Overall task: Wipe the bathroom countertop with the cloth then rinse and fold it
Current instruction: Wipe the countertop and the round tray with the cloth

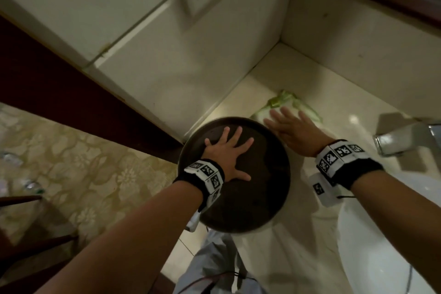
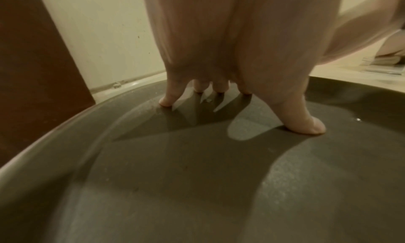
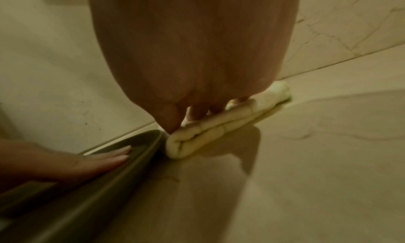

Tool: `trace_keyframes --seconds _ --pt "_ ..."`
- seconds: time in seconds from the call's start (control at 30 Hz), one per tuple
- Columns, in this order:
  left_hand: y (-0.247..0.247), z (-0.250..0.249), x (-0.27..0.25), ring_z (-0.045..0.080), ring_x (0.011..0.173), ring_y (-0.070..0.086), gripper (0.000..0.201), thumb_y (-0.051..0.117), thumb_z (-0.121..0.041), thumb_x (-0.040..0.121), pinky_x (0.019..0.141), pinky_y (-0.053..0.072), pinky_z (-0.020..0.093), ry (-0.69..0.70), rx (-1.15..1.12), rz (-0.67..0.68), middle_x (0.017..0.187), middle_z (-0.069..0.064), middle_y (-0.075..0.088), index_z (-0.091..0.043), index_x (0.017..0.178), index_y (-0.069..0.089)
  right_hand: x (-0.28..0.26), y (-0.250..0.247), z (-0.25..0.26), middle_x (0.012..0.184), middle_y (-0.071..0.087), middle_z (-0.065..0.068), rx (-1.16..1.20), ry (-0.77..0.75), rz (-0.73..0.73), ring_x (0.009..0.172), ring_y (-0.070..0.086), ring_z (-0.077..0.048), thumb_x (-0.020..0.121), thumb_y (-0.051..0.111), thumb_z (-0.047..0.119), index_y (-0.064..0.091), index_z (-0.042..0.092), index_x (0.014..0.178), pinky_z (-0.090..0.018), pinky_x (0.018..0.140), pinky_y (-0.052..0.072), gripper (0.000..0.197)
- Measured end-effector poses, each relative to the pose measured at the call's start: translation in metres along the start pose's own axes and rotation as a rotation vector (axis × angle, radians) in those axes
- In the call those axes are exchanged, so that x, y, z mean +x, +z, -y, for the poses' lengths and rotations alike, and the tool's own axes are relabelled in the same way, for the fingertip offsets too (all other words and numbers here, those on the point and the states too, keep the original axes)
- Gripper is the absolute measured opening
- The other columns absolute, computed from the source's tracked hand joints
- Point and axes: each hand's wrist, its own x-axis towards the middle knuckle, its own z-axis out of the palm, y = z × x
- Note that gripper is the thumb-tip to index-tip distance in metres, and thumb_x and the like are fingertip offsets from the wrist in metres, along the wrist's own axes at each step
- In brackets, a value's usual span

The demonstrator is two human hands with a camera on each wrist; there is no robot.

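While the flat left hand (image 1: 223, 154) steadies the dark round tray (image 1: 262, 210), the flat right hand (image 1: 290, 127) should press the folded cloth (image 3: 210, 127) evenly along the counter (image 1: 317, 93) beside that tray.

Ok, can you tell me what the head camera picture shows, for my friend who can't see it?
The right hand presses flat on a folded pale cloth on the shiny countertop. The left hand rests with spread fingers in a round dark tray beside it. A metal tap is at the right.
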Motion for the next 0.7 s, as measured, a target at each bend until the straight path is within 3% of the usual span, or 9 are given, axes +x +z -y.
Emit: trace_keyframes --seconds 0.1,0.23,0.37,0.5,0.6,0.7 --pt "0.000 0.000 0.000 0.028 0.146 -0.018 0.101 0.057 -0.073 0.076 0.109 0.012 0.071 0.003 -0.010 0.006 0.159 -0.008 -0.023 -0.047 0.149 -0.008 -0.001 0.001 -0.012 0.162 0.001 0.012 0.053 -0.041 -0.041 0.149 -0.006 -0.016 0.104 0.029 0.030 0.008 0.041 0.152 -0.044 0.118 0.002 0.053" --pt "0.001 0.001 0.001 0.028 0.146 -0.019 0.101 0.057 -0.073 0.076 0.109 0.011 0.071 0.009 -0.014 0.004 0.159 -0.007 -0.023 -0.047 0.149 -0.008 0.005 -0.005 -0.027 0.162 0.000 0.013 0.015 -0.062 -0.006 0.149 -0.006 -0.015 0.103 0.026 0.035 0.007 0.043 0.151 -0.045 0.118 0.001 0.052" --pt "0.003 0.001 0.001 0.028 0.146 -0.019 0.102 0.056 -0.073 0.076 0.109 0.011 0.072 0.004 -0.008 0.002 0.158 -0.007 -0.024 -0.047 0.148 -0.010 0.020 -0.023 -0.049 0.162 0.003 0.008 0.050 0.048 -0.017 0.149 -0.003 -0.020 0.092 0.006 0.057 0.010 0.040 0.152 -0.046 0.117 0.005 0.062" --pt "0.004 0.001 0.002 0.028 0.146 -0.019 0.102 0.056 -0.073 0.076 0.108 0.011 0.072 0.002 -0.009 0.008 0.158 -0.006 -0.025 -0.047 0.148 -0.011 0.038 -0.040 -0.077 0.162 -0.003 0.010 0.113 0.254 -0.036 0.149 -0.006 -0.014 0.104 0.022 0.033 0.005 0.042 0.151 -0.041 0.118 0.001 0.051" --pt "0.001 0.001 0.002 0.028 0.146 -0.020 0.101 0.056 -0.072 0.077 0.109 0.010 0.072 0.002 -0.012 0.017 0.158 -0.006 -0.025 -0.046 0.149 -0.011 0.054 -0.041 -0.078 0.162 -0.004 0.009 0.107 0.367 -0.026 0.149 -0.005 -0.016 0.103 0.021 0.040 0.003 0.042 0.151 -0.047 0.119 0.000 0.052" --pt "0.001 0.000 0.000 0.028 0.146 -0.020 0.102 0.057 -0.072 0.077 0.109 0.010 0.072 0.005 -0.028 0.021 0.158 -0.006 -0.025 -0.046 0.149 -0.010 0.055 -0.036 -0.062 0.162 -0.006 0.006 0.124 0.375 -0.022 0.149 -0.007 -0.022 0.101 0.024 0.047 0.002 0.039 0.152 -0.052 0.116 -0.002 0.056"
